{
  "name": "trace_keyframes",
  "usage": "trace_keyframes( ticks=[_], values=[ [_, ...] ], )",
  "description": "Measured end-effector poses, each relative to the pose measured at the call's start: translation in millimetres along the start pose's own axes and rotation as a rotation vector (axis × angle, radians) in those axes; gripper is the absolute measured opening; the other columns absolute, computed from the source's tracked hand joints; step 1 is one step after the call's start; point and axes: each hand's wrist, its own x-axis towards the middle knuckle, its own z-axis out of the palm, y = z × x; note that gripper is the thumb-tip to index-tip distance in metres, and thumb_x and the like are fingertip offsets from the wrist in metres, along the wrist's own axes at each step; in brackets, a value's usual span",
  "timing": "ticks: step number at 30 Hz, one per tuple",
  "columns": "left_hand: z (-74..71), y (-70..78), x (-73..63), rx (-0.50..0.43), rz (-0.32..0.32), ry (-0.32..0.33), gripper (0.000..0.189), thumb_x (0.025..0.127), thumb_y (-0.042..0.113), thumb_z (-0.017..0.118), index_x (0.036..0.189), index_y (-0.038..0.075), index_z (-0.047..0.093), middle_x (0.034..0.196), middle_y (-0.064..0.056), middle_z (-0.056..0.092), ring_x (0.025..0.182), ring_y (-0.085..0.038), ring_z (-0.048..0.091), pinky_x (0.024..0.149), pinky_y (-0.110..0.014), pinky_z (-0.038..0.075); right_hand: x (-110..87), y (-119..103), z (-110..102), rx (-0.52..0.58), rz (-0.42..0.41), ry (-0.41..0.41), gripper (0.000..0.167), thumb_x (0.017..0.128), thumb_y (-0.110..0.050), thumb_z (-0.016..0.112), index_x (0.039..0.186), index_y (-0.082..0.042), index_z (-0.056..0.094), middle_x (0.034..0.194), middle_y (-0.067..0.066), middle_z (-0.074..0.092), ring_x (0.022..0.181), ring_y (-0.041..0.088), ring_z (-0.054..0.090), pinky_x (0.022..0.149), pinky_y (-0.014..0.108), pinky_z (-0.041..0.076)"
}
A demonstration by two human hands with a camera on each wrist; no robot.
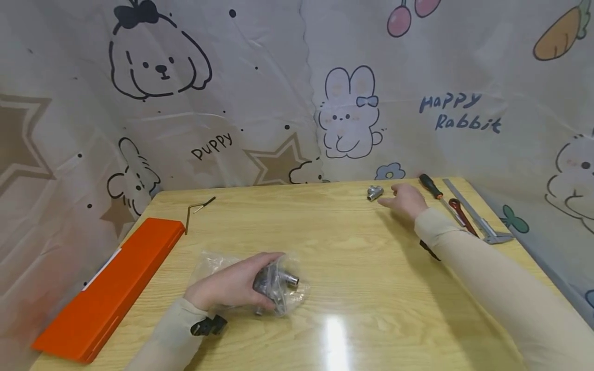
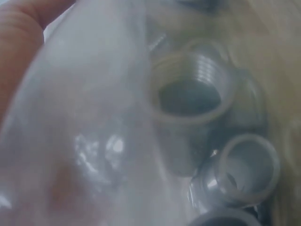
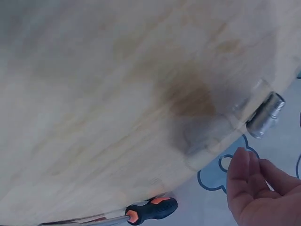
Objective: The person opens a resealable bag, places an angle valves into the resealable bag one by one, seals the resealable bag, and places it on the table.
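At the front of the table my left hand (image 1: 232,283) grips a clear plastic bag (image 1: 297,298) with its thumb and fingers curved round it. Metal pipe fittings (image 1: 290,279) lie inside the bag. The left wrist view shows them through the film, among them a wide one with inner thread (image 2: 176,146). Near the table's far edge my right hand (image 1: 408,201) is reached out beside a single metal tee fitting (image 1: 375,193). In the right wrist view that hand's fingers are loosely bent and hold nothing, with a gap between the fingertips and the fitting.
On the right lie a screwdriver (image 1: 431,185), a red-handled tool (image 1: 459,210) and a metal caliper (image 1: 478,214). A long orange case (image 1: 120,288) lies along the left side, with a bent hex key (image 1: 187,219) near its far end. A printed curtain (image 1: 260,103) stands behind the table.
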Motion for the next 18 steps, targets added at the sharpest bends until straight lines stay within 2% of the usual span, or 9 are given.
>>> trace_keyframes(
  ticks=[4,11,14,18],
  values=[
    [0.8,0.1,0.4,-0.021,-0.012,-0.008,0.105,0.070,0.046,0.088,0.155,0.018,0.033,0.152,0.000,0.041,0.133,-0.017,0.042,0.112,-0.042,0.035,13.4,1.9,3.8,-0.062,0.008,0.030,0.075,0.093,-0.037,0.065,0.138,0.018,0.041,0.136,0.038,0.046,0.123,0.052,0.046,0.104,0.059,0.038],
    [-0.2,-0.4,-0.9,-0.034,-0.030,-0.019,0.104,0.070,0.046,0.088,0.155,0.021,0.032,0.152,0.000,0.040,0.135,-0.019,0.040,0.112,-0.044,0.034,28.9,-3.5,9.0,-0.114,0.042,0.018,0.080,0.092,-0.041,0.066,0.137,0.020,0.041,0.137,0.039,0.044,0.125,0.054,0.042,0.107,0.058,0.036],
    [-0.9,-0.7,-1.4,-0.042,-0.036,-0.020,0.104,0.071,0.045,0.088,0.155,0.023,0.032,0.154,0.000,0.039,0.137,-0.020,0.039,0.113,-0.044,0.033,33.4,-7.9,12.0,-0.136,0.039,0.015,0.071,0.092,-0.040,0.067,0.131,0.017,0.050,0.129,0.037,0.052,0.118,0.051,0.049,0.102,0.057,0.041],
    [-2.0,-2.3,-1.3,-0.029,-0.037,-0.015,0.105,0.070,0.046,0.088,0.155,0.023,0.031,0.153,0.001,0.039,0.136,-0.019,0.039,0.113,-0.044,0.033,39.0,-10.7,17.9,-0.143,0.042,0.014,0.054,0.092,-0.036,0.068,0.114,0.013,0.060,0.114,0.031,0.060,0.105,0.044,0.056,0.094,0.053,0.047]
  ],
)
